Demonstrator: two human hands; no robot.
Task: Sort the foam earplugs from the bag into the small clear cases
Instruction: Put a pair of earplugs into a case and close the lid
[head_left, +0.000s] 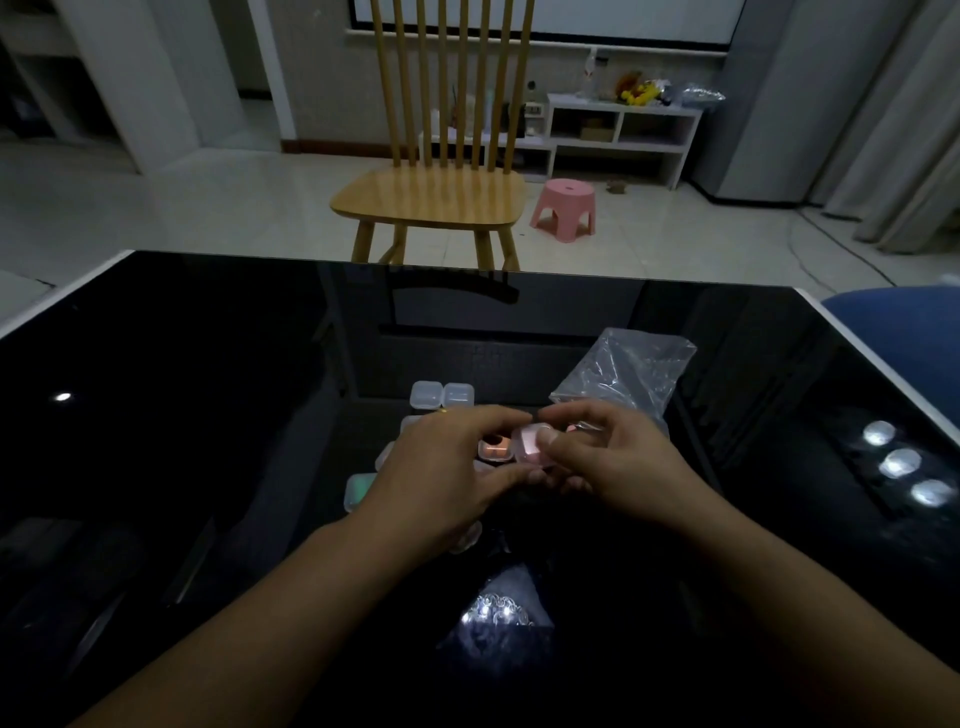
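Both grips meet over the middle of the black glossy desk (182, 415); left hand (441, 478) and right hand (618, 457) pinch one small clear case (530, 444) between them, fingers curled round it, pinkish content showing through; right thumb (548, 439) lies on the case top, left thumb under its near edge; whether the lid is fully down, cannot tell; forearms bare, coming in from the near edge. Under the left hand a cluster of more clear cases; one with orange earplugs (493, 448) just beside the held case, touching or not unclear; a greenish case (358, 491) at the left of the wrist; another case corner (467, 540) peeks out below the palm. Just beyond the hands two empty-looking cases (441, 395) sit side by side, touching. Crumpled clear plastic bag (628, 374) lies behind the right hand, far right of the cluster; contents unreadable. Past the desk a wooden chair (431, 197), then a pink stool (563, 202), white low shelf (618, 130) at the wall.
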